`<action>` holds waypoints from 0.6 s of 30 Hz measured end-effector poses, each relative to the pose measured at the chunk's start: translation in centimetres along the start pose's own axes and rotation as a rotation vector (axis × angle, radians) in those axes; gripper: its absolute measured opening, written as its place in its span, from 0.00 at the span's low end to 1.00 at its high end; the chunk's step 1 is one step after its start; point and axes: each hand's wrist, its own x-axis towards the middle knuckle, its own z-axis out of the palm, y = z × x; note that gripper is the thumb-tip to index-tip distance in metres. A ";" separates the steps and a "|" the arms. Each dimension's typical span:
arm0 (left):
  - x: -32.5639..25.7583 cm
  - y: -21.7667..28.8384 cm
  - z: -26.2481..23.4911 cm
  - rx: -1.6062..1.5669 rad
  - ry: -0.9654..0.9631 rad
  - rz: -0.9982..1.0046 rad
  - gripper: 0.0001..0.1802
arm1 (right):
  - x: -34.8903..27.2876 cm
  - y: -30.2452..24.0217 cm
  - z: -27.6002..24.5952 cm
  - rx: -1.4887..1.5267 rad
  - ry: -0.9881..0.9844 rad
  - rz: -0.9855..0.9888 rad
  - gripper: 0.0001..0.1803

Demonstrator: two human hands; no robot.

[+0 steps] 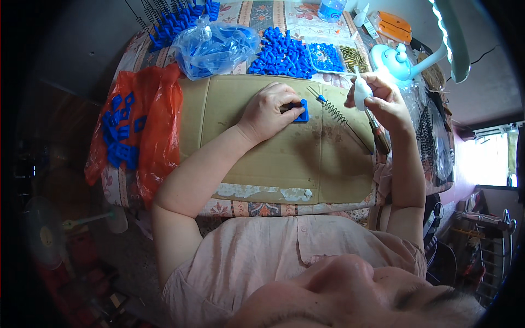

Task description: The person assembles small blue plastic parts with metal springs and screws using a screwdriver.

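Note:
My left hand is closed on a small blue plastic part, pressing it against the cardboard sheet. Raised at the right, my right hand grips a white squeeze bottle whose thin nozzle points up. On the cardboard between the two hands lies a thin metal rod with a coil spring and a blue cone near its far end. Below my right hand rests a screwdriver with a dark reddish handle, its shaft partly hidden by the fingers.
Loose blue cones are heaped beyond the cardboard, beside a clear plastic bag and a tray of small blue pieces. Brass-coloured pins lie near a lit lamp. An orange-red bag holding blue parts is at left.

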 end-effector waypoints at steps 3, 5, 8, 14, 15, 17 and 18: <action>0.1 0.5 -0.1 0.009 0.002 0.013 0.08 | -0.6 -0.8 -0.6 -0.158 0.034 -0.016 0.24; 0.1 0.1 -0.1 -0.004 0.002 0.017 0.08 | -0.3 -1.0 -0.3 -0.169 0.061 -0.023 0.25; 0.0 -0.1 -0.2 -0.029 -0.016 0.008 0.08 | -0.3 -0.7 -1.0 -0.356 0.126 -0.049 0.25; 0.0 0.3 -0.2 -0.072 -0.038 -0.053 0.07 | -1.3 2.6 -2.0 -0.530 0.347 -0.075 0.17; 0.0 0.3 -0.1 -0.075 -0.036 -0.051 0.07 | -1.3 3.0 -1.7 -0.493 0.383 -0.021 0.17; -0.1 0.4 -0.1 -0.079 -0.005 -0.046 0.07 | -0.9 3.4 -1.3 -0.622 0.416 0.046 0.17; -0.2 0.4 -0.2 -0.079 -0.003 -0.046 0.07 | -0.8 3.7 -1.1 -0.748 0.449 0.114 0.18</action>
